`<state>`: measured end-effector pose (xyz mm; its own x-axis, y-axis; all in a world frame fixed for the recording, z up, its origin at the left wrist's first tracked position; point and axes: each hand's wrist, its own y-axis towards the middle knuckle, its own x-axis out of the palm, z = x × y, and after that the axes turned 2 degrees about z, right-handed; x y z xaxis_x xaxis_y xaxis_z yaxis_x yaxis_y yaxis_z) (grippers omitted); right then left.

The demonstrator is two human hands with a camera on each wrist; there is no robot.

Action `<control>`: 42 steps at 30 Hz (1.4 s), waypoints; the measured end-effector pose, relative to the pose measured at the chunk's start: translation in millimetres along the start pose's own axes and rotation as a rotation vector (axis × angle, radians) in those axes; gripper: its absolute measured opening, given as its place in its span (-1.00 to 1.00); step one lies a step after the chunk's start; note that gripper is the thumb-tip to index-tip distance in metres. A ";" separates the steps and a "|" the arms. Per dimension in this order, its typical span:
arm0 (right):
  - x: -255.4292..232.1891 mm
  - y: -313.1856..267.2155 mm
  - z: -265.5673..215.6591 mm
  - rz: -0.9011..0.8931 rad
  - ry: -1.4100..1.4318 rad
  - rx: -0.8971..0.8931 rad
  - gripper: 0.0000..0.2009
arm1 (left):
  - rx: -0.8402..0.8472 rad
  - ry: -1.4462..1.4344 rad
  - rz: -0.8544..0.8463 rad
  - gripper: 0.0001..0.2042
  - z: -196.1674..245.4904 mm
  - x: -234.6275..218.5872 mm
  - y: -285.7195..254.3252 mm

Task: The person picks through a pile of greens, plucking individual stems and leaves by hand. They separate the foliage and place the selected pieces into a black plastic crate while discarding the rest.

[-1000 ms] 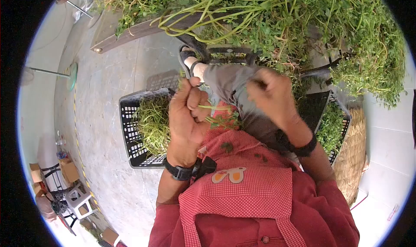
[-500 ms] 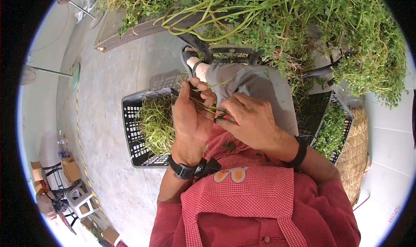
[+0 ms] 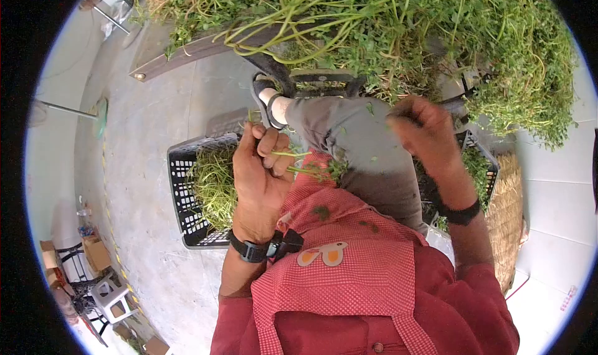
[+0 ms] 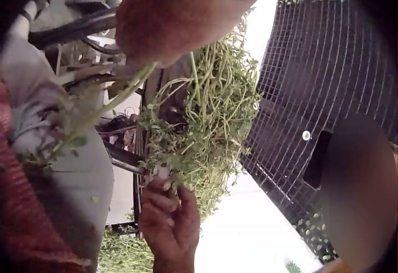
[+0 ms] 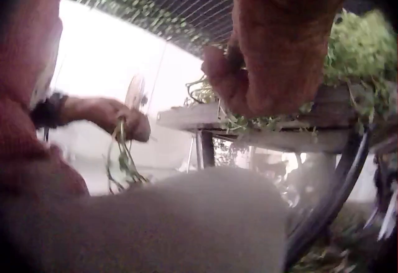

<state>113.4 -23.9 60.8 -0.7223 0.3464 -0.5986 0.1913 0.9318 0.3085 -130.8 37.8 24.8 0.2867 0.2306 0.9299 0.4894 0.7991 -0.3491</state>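
Note:
My left hand point(image 3: 258, 171) grips a few thin green leafy stems point(image 3: 300, 170), with fingers curled round them. Their leafy ends point(image 3: 337, 169) hang over the red checked apron. In the left wrist view the stems point(image 4: 118, 102) slope down from the fist. Off to the right, above the grey-trousered knee, my right hand point(image 3: 430, 134) is blurred, its fingers curled and nothing visible held in them. The right wrist view shows that hand point(image 5: 280, 49) near the table edge, apart from the left hand point(image 5: 115, 116) and its stems.
A table point(image 3: 187, 59) ahead bears a large heap of leafy greens point(image 3: 398, 25). On the floor at left stands a black crate point(image 3: 180, 187) of stems; another crate point(image 3: 495, 174) with greens is at right, beside a straw-coloured woven container point(image 3: 506, 212). A white stool point(image 3: 112, 296) stands lower left.
Half a second ago my right hand was at the stems beside the left hand; now it has swung away to the right. The left hand keeps its stems.

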 end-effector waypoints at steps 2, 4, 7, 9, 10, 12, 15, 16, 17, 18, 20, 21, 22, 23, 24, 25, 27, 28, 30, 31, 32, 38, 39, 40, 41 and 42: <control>-26.9 3.0 3.9 -0.312 0.822 0.599 -0.85 | -0.031 -0.003 0.015 -0.71 4.8 -6.7 1.7; -17.6 4.1 0.4 -0.390 0.827 0.690 -0.87 | -0.054 -0.019 -0.030 -0.71 7.9 -10.5 3.5; 0.9 18.5 57.7 -0.458 0.501 0.263 -0.88 | -0.045 -0.036 -0.005 -0.69 9.3 -3.2 -1.5; 0.8 31.3 67.0 -0.397 0.157 -0.252 -0.87 | -0.011 0.041 -0.098 -0.68 11.0 -1.8 -0.9; -4.7 35.1 69.8 -0.349 0.749 0.262 -0.89 | -0.005 0.044 -0.095 -0.68 12.1 -0.4 -1.4; -14.6 38.3 46.5 -0.261 1.336 0.885 -0.91 | -0.029 -0.041 -0.122 -0.68 13.5 2.4 -2.8; 6.0 18.4 10.1 -0.345 1.454 1.051 -0.90 | -0.121 -0.183 -0.131 -0.68 15.6 5.8 -1.1; 22.0 0.1 19.6 -0.471 1.412 0.687 -0.86 | -0.121 -0.179 -0.120 -0.68 15.8 5.9 0.0; 29.5 2.2 16.7 -0.470 1.423 0.693 -0.86 | -0.155 -0.208 -0.138 -0.68 16.0 6.1 1.6; 37.9 7.2 11.8 -0.601 1.376 0.746 -0.86 | -0.188 -0.237 -0.156 -0.68 16.1 6.2 1.8; 48.3 11.5 11.7 -0.771 1.307 0.732 -0.83 | -0.182 -0.225 -0.147 -0.68 14.8 7.4 0.4; 50.3 11.1 9.7 -0.774 1.316 0.730 -0.83 | -0.179 -0.222 -0.151 -0.68 14.3 8.3 0.3; 52.0 10.7 5.1 -0.735 0.993 0.509 -0.83 | -0.174 -0.216 -0.147 -0.68 13.8 7.8 0.5; 52.8 11.6 1.6 -0.677 0.669 0.292 -0.82 | -0.169 -0.204 -0.197 -0.68 13.1 6.4 1.2; 71.8 4.5 17.0 -0.595 0.695 0.056 -0.77 | -0.167 -0.192 -0.245 -0.68 12.0 5.7 1.7; 71.2 0.7 23.4 -0.595 0.703 0.058 -0.77 | -0.166 -0.187 -0.239 -0.68 10.5 6.2 2.3; 60.5 -1.0 17.2 -0.676 0.482 0.075 -0.72 | -0.194 -0.199 -0.263 -0.66 6.3 8.3 4.5; 58.5 -2.2 15.1 -0.669 0.571 0.112 -0.73 | -0.197 -0.194 -0.258 -0.66 3.8 10.1 5.5; 52.4 -1.9 4.6 -0.659 0.571 0.138 -0.74 | -0.195 -0.091 -0.233 -0.66 -1.3 13.7 7.8; 49.9 -2.1 2.9 -0.656 0.564 0.161 -0.75 | -0.202 -0.088 -0.231 -0.66 -3.2 13.3 10.3; 49.5 -2.8 5.3 -0.652 0.566 0.164 -0.75 | -0.219 -0.086 -0.262 -0.66 -4.4 11.9 13.0; 50.0 -4.9 6.2 -0.543 0.496 -0.074 -0.74 | -0.223 -0.115 -0.202 -0.67 -7.9 10.7 13.4; 49.3 -4.8 1.7 -0.535 0.453 -0.088 -0.76 | -0.240 -0.133 -0.196 -0.68 -8.9 9.6 14.2; 49.4 -4.6 -1.1 -0.525 0.408 -0.101 -0.77 | -0.243 -0.133 -0.195 -0.68 -10.3 9.8 14.4; 51.4 -5.1 -1.0 -0.522 0.408 -0.099 -0.77 | -0.242 -0.143 -0.192 -0.68 -12.0 10.4 14.4; 54.8 -5.9 0.1 -0.494 0.401 -0.163 -0.79 | -0.240 -0.153 -0.190 -0.68 -13.3 11.1 14.7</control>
<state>72.7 -10.4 26.1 -0.8971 -0.2147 -0.3861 -0.3067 0.9317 0.1945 -109.5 44.7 28.5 0.0533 0.1853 0.9812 0.7072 0.6868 -0.1681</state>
